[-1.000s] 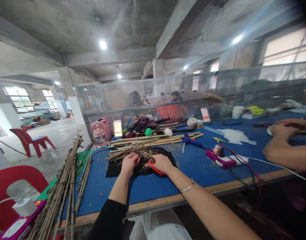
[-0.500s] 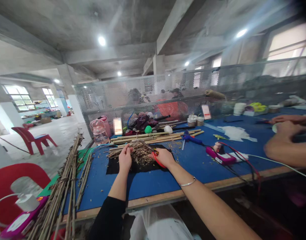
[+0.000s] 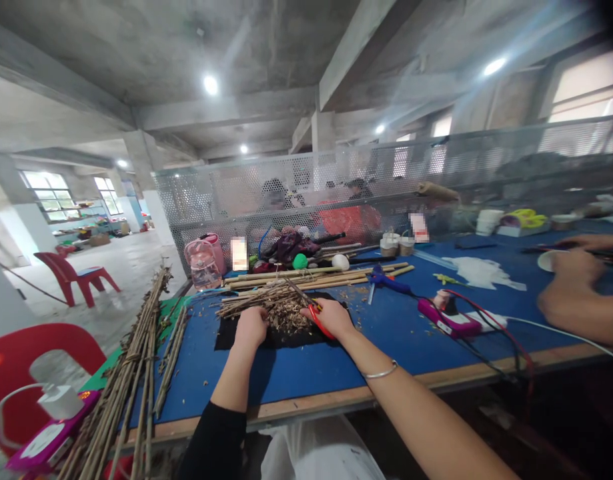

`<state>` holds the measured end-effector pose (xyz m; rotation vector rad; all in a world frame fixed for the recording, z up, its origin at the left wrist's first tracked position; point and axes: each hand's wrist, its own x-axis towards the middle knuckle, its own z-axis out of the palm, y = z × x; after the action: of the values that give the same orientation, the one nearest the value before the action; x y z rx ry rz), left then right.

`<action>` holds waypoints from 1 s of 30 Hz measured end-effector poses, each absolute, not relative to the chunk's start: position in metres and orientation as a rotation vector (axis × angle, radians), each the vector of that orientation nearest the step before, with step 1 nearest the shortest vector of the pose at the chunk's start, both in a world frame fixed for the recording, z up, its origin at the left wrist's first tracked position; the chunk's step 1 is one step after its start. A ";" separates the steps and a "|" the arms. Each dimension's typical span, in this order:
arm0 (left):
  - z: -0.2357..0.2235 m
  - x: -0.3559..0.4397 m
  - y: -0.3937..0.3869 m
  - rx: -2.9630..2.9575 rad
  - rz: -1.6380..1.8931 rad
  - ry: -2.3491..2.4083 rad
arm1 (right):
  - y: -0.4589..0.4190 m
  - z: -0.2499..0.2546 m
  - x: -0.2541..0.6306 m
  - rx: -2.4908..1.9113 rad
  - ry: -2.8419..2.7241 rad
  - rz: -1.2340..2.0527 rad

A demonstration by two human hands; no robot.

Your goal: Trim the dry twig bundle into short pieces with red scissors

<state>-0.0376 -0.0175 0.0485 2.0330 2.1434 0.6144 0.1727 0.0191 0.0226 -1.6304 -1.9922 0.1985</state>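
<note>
My right hand [image 3: 335,319] is closed round the red handles of a pair of scissors [image 3: 319,323], whose dark blades point up and left over a heap of brown dry twig cuttings [image 3: 289,316]. At the left edge of that heap, my left hand [image 3: 251,326] is lowered with its fingers curled in; anything in them is hidden. Under the cuttings lies a black cloth [image 3: 229,337]. A bunch of thin dry twigs [image 3: 241,301] rests just beyond my left hand, with longer pale sticks [image 3: 319,283] behind it.
A long twig bundle [image 3: 131,360] lies over the left table edge, near a red chair [image 3: 86,340]. To the right are a blue glue gun [image 3: 392,283], a purple power strip [image 3: 449,321] with cables, and a co-worker's hands [image 3: 571,283]. A mesh partition [image 3: 226,193] stands behind.
My left hand has dropped and its fingers have curled in toward the cuttings. My right hand still grips the scissors in about the same spot. The whole view has shifted slightly.
</note>
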 end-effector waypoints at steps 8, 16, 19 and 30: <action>0.035 -0.041 0.015 1.950 0.609 2.363 | 0.018 0.025 0.173 -1.649 -1.954 0.211; 0.029 -0.047 0.014 1.995 0.634 2.486 | 0.019 0.025 0.174 -1.648 -1.930 0.233; 0.028 -0.050 0.015 1.963 0.566 2.457 | 0.019 0.024 0.174 -1.661 -1.925 0.229; 0.026 -0.056 0.017 1.943 0.702 2.405 | 0.020 0.024 0.174 -1.666 -1.940 0.230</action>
<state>-0.0561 0.0170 0.0258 1.9434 2.4046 0.7020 0.1738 0.0200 0.0239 -1.6664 -1.9400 0.2302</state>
